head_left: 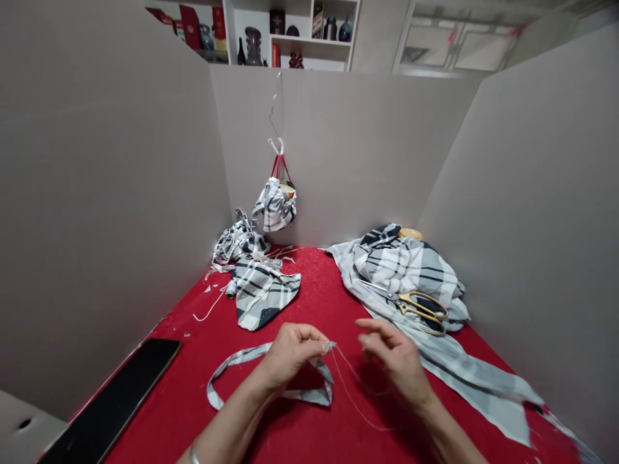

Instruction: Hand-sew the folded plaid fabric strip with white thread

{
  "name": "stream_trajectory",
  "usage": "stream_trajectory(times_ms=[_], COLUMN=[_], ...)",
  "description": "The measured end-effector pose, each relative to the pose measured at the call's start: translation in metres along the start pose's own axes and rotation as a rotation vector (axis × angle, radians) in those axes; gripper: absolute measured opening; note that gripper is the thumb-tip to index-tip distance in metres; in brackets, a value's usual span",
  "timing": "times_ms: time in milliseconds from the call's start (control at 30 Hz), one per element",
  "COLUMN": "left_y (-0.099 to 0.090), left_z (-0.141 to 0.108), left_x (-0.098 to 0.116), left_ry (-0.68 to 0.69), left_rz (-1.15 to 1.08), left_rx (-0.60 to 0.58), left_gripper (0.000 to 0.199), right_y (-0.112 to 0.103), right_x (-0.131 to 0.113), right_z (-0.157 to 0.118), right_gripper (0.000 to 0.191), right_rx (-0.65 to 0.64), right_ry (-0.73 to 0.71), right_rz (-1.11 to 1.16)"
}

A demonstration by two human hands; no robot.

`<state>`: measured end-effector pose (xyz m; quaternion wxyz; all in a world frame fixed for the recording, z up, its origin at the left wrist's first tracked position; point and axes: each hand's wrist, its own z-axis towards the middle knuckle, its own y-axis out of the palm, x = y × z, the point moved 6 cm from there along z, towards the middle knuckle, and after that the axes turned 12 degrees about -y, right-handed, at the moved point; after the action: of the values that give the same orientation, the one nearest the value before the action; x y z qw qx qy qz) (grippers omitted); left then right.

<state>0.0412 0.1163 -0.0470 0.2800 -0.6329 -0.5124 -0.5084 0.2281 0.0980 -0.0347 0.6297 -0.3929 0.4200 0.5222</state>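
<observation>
My left hand (290, 354) pinches the end of a narrow grey plaid fabric loop (227, 372) between finger and thumb. A thin pale thread (349, 393) leaves those fingertips and sags toward my right hand (394, 361). That hand hangs just right of the loop, its fingers curled close together. Whether it grips the thread is hard to see. Gold-handled scissors (418, 311) lie on a heap of plaid cloth (401, 267) to its upper right. A long plaid strip (478, 386) runs below them.
A red felt table cover (309, 277) lies between grey cardboard walls (338, 148). A black tablet (116, 399) lies at the left edge. Further back are a plaid cut piece (261, 293), a thread spool (231, 289), bunched plaid scraps (236, 240) and a hanging plaid bag (275, 206).
</observation>
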Motion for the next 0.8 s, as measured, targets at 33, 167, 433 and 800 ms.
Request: stream_trajectory(times_ms=[33,167,433,800], left_y=[0.0,0.001,0.005,0.0], left_z=[0.0,0.001,0.0,-0.004], left_x=[0.0,0.001,-0.001,0.005], left_ry=[0.0,-0.003,-0.015,-0.022], left_rz=[0.0,0.005,0.023,-0.112], left_rx=[-0.001,-0.029,-0.051,-0.056], left_gripper=[0.018,0.018,0.02,0.019], right_y=[0.021,0.059,0.041,-0.04], right_x=[0.004,0.016,0.035,0.008], right_z=[-0.006,-0.02,-0.015,0.013], right_gripper=[0.03,0.026,0.029,0.021], right_rx=[-0.123,-0.333,-0.17,0.232], right_ry=[0.062,0.193,0.283,0.219], right_rz=[0.107,0.286,0.513,0.636])
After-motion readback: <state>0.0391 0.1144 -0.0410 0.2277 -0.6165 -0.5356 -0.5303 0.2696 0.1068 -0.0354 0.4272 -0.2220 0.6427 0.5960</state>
